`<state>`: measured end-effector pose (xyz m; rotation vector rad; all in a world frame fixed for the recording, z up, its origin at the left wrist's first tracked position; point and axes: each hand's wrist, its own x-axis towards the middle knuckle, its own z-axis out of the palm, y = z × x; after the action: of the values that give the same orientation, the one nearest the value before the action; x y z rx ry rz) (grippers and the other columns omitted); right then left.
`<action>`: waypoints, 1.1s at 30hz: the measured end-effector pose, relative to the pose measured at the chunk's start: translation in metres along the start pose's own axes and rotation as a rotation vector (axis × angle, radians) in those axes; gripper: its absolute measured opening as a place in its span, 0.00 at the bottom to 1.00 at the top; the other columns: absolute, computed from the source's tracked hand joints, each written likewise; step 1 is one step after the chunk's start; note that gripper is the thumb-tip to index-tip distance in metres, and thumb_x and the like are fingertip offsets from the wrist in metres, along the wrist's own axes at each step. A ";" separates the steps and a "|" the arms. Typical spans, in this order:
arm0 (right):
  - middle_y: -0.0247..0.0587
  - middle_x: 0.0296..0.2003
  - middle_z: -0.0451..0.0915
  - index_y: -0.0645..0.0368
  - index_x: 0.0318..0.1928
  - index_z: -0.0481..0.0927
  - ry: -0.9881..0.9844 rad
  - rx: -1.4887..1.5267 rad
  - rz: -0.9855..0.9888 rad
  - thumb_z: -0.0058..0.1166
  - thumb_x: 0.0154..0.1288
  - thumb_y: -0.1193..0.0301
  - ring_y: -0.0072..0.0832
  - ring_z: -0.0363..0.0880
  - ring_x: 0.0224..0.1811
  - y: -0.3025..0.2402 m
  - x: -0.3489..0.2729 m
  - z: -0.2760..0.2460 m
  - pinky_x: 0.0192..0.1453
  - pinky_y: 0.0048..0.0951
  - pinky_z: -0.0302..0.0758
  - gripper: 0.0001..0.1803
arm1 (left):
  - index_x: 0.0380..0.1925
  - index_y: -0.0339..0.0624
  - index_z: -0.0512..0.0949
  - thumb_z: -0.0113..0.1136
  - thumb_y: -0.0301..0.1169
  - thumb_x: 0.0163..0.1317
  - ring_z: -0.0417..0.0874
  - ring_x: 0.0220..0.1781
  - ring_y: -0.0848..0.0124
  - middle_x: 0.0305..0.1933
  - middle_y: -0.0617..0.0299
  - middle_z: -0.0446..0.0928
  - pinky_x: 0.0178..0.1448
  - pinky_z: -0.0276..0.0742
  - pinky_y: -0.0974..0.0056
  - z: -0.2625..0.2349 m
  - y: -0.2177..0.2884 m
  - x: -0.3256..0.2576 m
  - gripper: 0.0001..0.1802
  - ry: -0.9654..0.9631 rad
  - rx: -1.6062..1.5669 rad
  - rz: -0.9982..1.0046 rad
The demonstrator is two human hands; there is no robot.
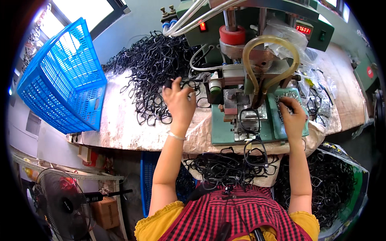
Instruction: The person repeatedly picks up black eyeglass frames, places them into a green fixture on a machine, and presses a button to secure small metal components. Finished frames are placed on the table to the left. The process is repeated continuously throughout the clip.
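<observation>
Head view shows us at a workbench (120, 128) in front of a small green press machine (249, 92). Our left hand (179, 102) reaches forward into the big heap of black eyeglass frames (155, 68) that lies on the bench just beyond its fingers. The fingers are curled together around one black frame (173, 83), so we judge the hand is clamped on it, though the exact grip is partly hidden by the hand itself. Our right hand (292, 116) rests on the green tray of small metal parts (287, 96), which sits directly under and ahead of its fingertips; the fingers are bent down together as if pinching one tiny piece, but we cannot tell if something is really held.

Between the two hands, on the machine's metal fixture (251, 118), one more black frame (247, 116) is lying, a little to the left of the right hand. Finished or waiting frames fill the pile in our lap (229, 166) below both wrists.

We judge that the step in hand is picking: a new frame with the left, a small metal part with the right. The next move probably calls for bringing both toward the fixture, and it needs a careful separation of the frame from the tangled heap.
</observation>
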<state>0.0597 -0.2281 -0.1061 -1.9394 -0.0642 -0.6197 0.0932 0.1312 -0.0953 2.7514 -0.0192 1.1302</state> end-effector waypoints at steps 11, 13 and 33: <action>0.36 0.36 0.86 0.64 0.40 0.85 0.207 -0.156 0.088 0.63 0.59 0.80 0.23 0.82 0.41 0.035 -0.064 -0.069 0.50 0.25 0.75 0.08 | 0.32 0.43 0.86 0.71 0.37 0.55 0.70 0.70 0.51 0.65 0.48 0.74 0.71 0.56 0.47 0.058 -0.032 -0.034 0.10 -0.037 -0.253 -0.164; 0.36 0.37 0.86 0.64 0.40 0.85 0.181 -0.156 0.056 0.63 0.59 0.81 0.23 0.82 0.41 0.016 -0.064 -0.063 0.50 0.25 0.75 0.08 | 0.29 0.46 0.86 0.73 0.39 0.50 0.64 0.74 0.46 0.69 0.49 0.71 0.74 0.56 0.47 0.062 -0.026 -0.034 0.11 -0.163 -0.138 -0.050; 0.38 0.42 0.83 0.68 0.58 0.72 -0.149 0.734 0.174 0.62 0.60 0.79 0.20 0.80 0.46 -0.084 -0.016 0.033 0.55 0.23 0.74 0.25 | 0.46 0.40 0.68 0.54 0.38 0.75 0.73 0.38 0.70 0.42 0.52 0.73 0.41 0.73 0.67 -0.140 0.111 -0.007 0.13 0.324 -1.368 0.081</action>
<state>0.0320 -0.1582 -0.0532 -1.2559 -0.1861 -0.2729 -0.0178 0.0436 0.0145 1.3587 -0.6069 0.9729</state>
